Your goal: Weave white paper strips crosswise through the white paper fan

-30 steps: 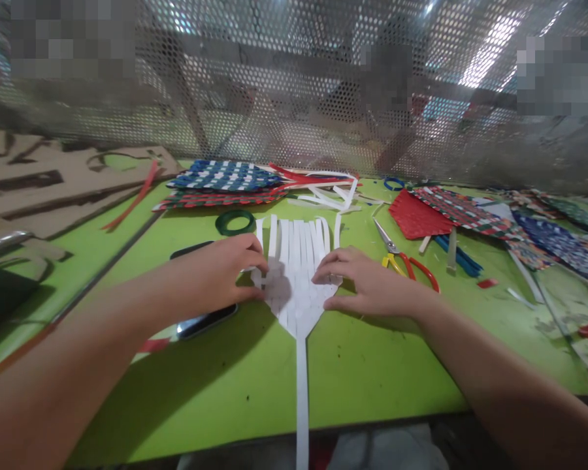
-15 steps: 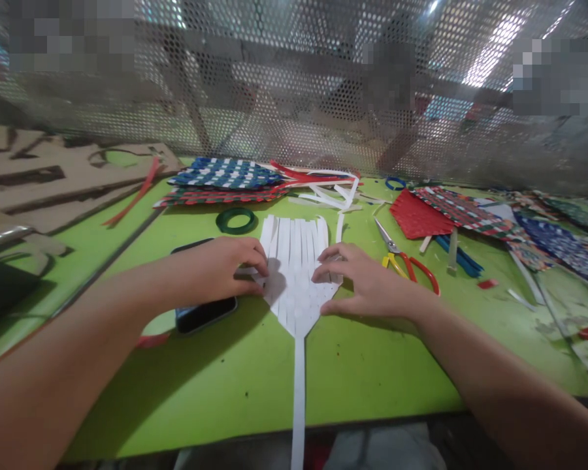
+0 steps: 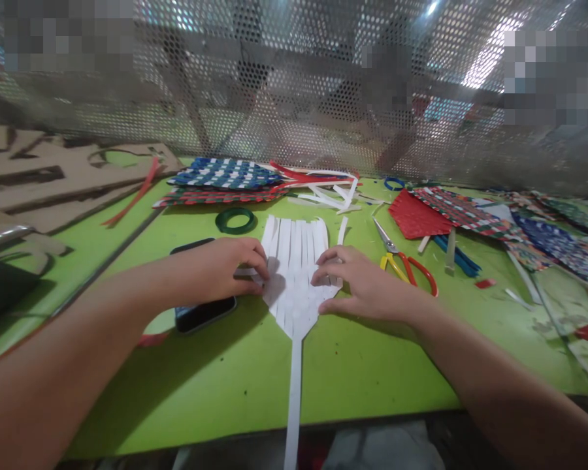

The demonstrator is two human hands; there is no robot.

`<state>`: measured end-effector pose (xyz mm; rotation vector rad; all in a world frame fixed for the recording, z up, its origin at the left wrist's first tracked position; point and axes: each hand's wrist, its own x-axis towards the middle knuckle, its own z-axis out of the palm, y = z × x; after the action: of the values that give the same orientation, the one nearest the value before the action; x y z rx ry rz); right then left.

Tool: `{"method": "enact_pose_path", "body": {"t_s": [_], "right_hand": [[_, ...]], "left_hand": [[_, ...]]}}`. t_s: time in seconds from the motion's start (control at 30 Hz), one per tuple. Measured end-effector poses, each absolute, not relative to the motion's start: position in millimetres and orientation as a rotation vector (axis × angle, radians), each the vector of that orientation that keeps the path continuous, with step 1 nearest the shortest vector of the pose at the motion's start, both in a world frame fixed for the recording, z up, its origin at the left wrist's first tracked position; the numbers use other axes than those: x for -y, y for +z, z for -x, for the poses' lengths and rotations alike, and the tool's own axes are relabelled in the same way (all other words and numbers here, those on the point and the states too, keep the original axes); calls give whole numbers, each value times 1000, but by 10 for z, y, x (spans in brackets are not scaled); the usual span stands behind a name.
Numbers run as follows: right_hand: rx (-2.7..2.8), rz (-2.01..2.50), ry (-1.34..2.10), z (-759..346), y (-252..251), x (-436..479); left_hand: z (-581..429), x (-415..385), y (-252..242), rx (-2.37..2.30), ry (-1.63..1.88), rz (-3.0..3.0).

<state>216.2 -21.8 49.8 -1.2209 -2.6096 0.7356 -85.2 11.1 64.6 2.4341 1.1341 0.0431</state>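
A white piece of flat woven strips (image 3: pixel 296 281) lies in front of me, loose strip ends pointing away and one long strip running toward me past the table edge. Its near end tapers to a point. My left hand (image 3: pixel 240 267) grips its left edge, thumb and curled fingers around a short white strip end there. At the right edge, my right hand (image 3: pixel 345 281) has curled fingertips on the strips and its thumb against the lower side. A smartphone (image 3: pixel 206 318) lies partly under my left forearm.
Scissors (image 3: pixel 406 264) with red and yellow handles lie to the right. A green strip roll (image 3: pixel 235 220) sits behind my left hand. Blue and white woven pieces (image 3: pixel 225 173) and cardboard (image 3: pixel 24 176) lie farther back. More woven pieces (image 3: pixel 470 212) are at right, before a perforated metal screen (image 3: pixel 284 85).
The long strip's near end has swung slightly left. Both hands stay at the sides of the woven piece, with the right hand shifted very slightly.
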Motion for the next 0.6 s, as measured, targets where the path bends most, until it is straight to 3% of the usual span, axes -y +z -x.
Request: {"method": "enact_pose_path", "body": {"t_s": [0.4, 0.6], "right_hand": [[2565, 1208, 800, -2153, 515, 226], [2554, 1314, 591, -2026, 403, 303]], "left_hand": [[889, -144, 567, -1102, 56, -2467], [912, -145, 561, -1141, 40, -2463]]}}
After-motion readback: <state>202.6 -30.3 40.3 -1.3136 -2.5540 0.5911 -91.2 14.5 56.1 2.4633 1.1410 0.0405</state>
